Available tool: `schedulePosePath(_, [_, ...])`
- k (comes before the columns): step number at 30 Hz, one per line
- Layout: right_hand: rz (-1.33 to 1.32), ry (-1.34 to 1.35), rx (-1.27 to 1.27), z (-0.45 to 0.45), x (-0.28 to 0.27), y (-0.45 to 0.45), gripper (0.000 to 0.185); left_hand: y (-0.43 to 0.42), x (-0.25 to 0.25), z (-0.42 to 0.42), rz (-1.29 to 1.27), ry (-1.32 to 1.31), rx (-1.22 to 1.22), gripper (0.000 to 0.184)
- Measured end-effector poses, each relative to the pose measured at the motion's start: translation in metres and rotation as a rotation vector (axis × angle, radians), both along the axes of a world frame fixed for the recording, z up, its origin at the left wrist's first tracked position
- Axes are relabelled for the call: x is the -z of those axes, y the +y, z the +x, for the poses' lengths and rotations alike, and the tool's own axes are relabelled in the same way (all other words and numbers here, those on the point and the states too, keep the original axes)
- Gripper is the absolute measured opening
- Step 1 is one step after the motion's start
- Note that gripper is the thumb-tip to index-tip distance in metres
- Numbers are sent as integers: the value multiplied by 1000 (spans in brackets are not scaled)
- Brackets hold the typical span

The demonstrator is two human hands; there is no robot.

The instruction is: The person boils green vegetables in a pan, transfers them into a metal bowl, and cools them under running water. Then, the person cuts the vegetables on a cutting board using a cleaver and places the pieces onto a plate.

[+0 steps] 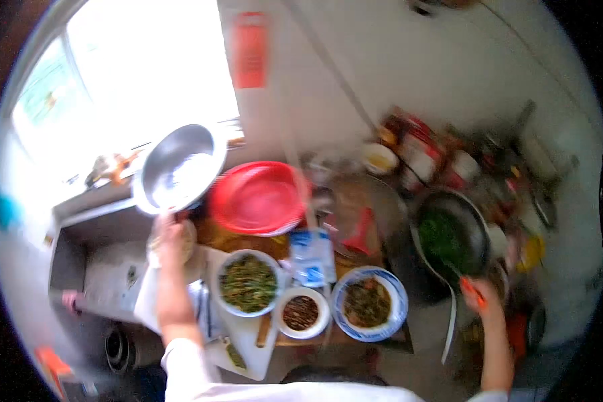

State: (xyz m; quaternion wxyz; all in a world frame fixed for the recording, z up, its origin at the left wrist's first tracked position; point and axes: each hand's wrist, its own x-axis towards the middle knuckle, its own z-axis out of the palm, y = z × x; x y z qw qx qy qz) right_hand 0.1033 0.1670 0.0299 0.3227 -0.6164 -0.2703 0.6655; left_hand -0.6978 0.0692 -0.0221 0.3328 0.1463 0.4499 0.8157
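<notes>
Left hand (169, 234) grips a tilted metal basin (171, 164) by its near rim; right hand (486, 295) is curled shut round an orange handle (473, 293), wok (477, 218) just beyond.

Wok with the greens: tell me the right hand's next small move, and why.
Probably turn the greens gently: the right hand grips the orange-handled utensil, which points into the wok toward them, while the left hand is occupied with the metal basin.

A white top (301, 394) is worn; its left sleeve (186, 362), white too, leaves the forearm (174, 298) bare.
</notes>
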Motion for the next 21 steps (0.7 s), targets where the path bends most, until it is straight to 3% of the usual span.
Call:
schedulePosePath(2, [64,78,-165,-2,-16,-5,21,-25,-9,-16,-3,33,2,7])
schedulePosePath(3, [48,55,-65,-9,-23,-2,23,-45,-15,-20,-8,27,-20,3])
schedulePosePath(6, [70,166,-93,7,-18,5,20,-99,-30,-22,-33,-58,-43,7])
schedulePosePath(8, [72,211,-119,20,-16,13,20,-140,-86,63,-47,-3,103,8])
schedulePosePath(9, [69,234,-144,27,-17,16,21,-146,-111,114,-125,-27,-161,12])
schedulePosePath(10, [67,257,-169,36,-17,19,21,-154,-120,167,-188,333,-246,13])
schedulePosePath(12, [60,268,-229,57,-18,24,21,-184,-128,184,-287,167,5,14])
schedulePosePath(13, [58,258,-265,66,-16,27,21,-181,-134,215,-340,270,1,13])
schedulePosePath(18, [52,197,-387,117,-29,39,23,-145,-142,394,-437,43,-164,10])
schedulePosePath(21, [59,135,-451,142,-41,47,21,-134,-142,451,-556,89,121,5])
